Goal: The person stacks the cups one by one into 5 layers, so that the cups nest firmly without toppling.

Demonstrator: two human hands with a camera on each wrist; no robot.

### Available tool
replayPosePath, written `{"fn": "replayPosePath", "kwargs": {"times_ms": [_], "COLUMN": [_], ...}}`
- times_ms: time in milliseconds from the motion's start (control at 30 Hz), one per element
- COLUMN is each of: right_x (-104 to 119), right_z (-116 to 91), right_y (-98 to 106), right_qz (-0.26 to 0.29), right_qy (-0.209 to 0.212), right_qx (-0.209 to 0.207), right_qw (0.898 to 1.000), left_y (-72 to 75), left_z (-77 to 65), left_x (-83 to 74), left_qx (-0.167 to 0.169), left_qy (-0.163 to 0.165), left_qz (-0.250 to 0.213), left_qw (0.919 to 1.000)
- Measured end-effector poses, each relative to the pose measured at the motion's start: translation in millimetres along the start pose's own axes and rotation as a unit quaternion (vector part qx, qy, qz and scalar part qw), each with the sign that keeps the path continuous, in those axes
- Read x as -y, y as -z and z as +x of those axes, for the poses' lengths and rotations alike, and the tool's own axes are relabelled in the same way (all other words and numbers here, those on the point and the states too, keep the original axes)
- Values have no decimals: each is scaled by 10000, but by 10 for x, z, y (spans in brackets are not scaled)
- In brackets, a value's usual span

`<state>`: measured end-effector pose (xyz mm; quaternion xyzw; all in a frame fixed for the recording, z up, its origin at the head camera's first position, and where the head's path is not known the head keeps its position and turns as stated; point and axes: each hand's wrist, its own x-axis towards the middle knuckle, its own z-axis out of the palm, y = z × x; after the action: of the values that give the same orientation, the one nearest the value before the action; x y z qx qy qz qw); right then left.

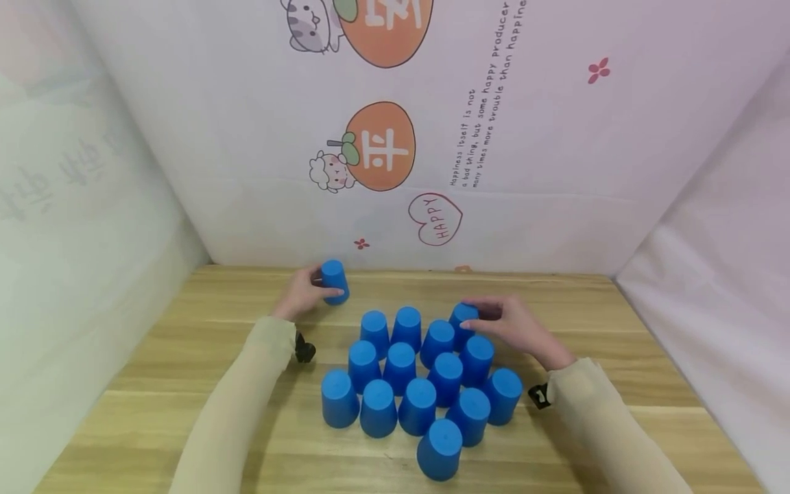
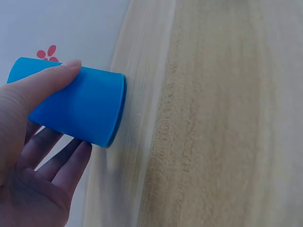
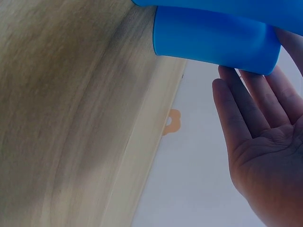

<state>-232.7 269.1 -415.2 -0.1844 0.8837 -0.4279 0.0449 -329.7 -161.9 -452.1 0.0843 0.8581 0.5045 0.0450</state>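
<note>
Pale wood-grain counter [image 1: 154,384] before a white printed backdrop [image 1: 524,226]. Near its back edge, the left grip [image 1: 302,293] pinches a tapered blue plastic cup [image 1: 335,283], mouth down; whether it touches wood is unclear. The right grip [image 1: 509,322] pinches a second blue cup [image 1: 459,315] behind clustered inverted cups [image 1: 400,370], probably mouth-down for steadiness. Overlap hides their lower walls; the right wrist view crops one cup.

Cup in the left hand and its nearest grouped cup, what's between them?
Head view shows bare tabletop between the cup in the left hand and the nearest grouped cup.
</note>
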Motion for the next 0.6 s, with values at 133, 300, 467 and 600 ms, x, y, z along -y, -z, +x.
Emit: {"fn": "replayPosePath", "kwargs": {"times_ms": [133, 300, 467, 600], "right_x": [18, 33, 18, -1], "right_z": [0, 5, 16, 19], "right_y": [1, -5, -14, -7], "right_qz": [-3, -3, 16, 8], "right_qy": [5, -43, -49, -81], "right_qx": [10, 0, 38, 57], "right_qw": [10000, 10000, 10000, 10000], "left_y": [-9, -5, 45, 94], "left_z": [29, 9, -58, -145], "left_x": [28, 37, 2, -161], "left_qx": [-45, -57, -246, -589], "left_qy": [3, -56, -155, -501], "left_qz": [75, 34, -130, -69], "left_qw": [10000, 10000, 9995, 9970]}}
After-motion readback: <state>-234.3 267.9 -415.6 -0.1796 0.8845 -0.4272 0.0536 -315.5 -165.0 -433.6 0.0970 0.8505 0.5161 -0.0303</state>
